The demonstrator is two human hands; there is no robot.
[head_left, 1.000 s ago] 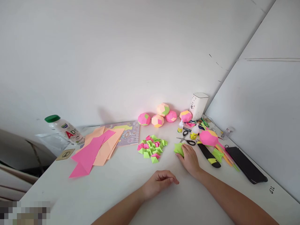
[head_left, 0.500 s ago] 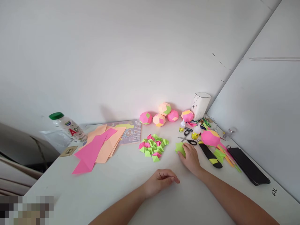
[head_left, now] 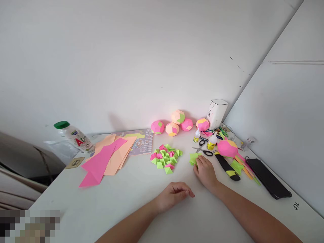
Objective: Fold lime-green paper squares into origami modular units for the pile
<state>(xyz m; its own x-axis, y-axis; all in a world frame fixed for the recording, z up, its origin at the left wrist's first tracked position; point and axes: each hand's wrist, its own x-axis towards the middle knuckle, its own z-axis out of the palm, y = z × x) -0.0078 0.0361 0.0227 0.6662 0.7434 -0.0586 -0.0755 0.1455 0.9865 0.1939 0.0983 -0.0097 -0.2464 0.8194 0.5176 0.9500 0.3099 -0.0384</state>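
Observation:
My right hand (head_left: 207, 172) rests on the table with its fingers curled over the right side of a light-green folded paper piece (head_left: 193, 158) with pointed corners. Part of that piece is hidden beneath the fingers. Loosely bent, my left hand (head_left: 174, 196) lies on the table nearer to me, holding nothing, its thumb apart from the forefinger. Beyond it is a pile of small green and pink folded paper pieces (head_left: 164, 158). Scissors (head_left: 201, 149) lie just past my right hand, and a black and yellow box cutter (head_left: 227, 166) is to its right.
Paper balls (head_left: 172, 129) stand along the wall. Two glue bottles (head_left: 211, 141) are behind the scissors. At right are a pink paper ball (head_left: 227, 149), paper strips and a black phone (head_left: 268, 178). Pink and peach sheets (head_left: 101, 162) and a white bottle (head_left: 76, 137) occupy the left.
My right hand has shifted slightly, and its thumb, earlier visible on the green paper piece, has drawn back out of sight. My left hand stays in place.

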